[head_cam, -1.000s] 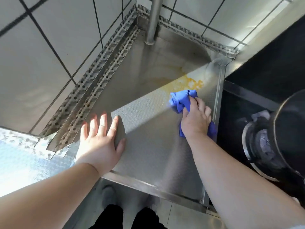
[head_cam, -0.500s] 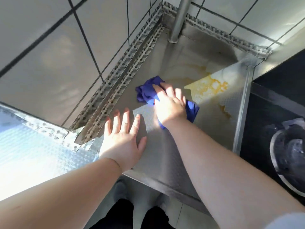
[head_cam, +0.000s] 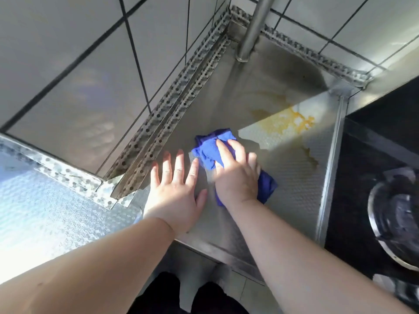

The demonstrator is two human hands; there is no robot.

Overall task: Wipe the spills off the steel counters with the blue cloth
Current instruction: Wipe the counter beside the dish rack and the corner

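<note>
Two steel surfaces fill my view: the sunlit counter (head_cam: 52, 214) on my left and the darker textured counter (head_cam: 292, 191) ahead, boxed in by tiled wall (head_cam: 74, 71), a perforated steel edging strip (head_cam: 172, 103) and an upright pipe (head_cam: 254, 30) at the back corner. To my right sits a black stove top (head_cam: 371, 177) with a round burner ring (head_cam: 394, 218), blurred at the frame edge.

On the darker counter I see the yellow spill (head_cam: 292, 120), a broad smear near the far right with a thinner trail (head_cam: 311, 155) running down beside the counter's right rim. It looks mostly unwiped, so I judge the task to be in mid-wipe, with the main mess still to clear.

My left hand (head_cam: 174, 189) lies flat on the steel, fingers straight and spread, holding nothing; it reads as a brace. My right hand (head_cam: 235, 175) presses down on the blue cloth (head_cam: 210, 150), fingers laid over it and slightly bent. I cannot tell whether they pinch the fabric or only push it. The cloth is bunched under the palm, with folds showing ahead of the fingers and a corner poking out by the wrist, and it sits just left of the spill, not on it.

Next I would sweep the cloth rightward across the smear, keeping firm pressure, then follow the trail along the rim.
</note>
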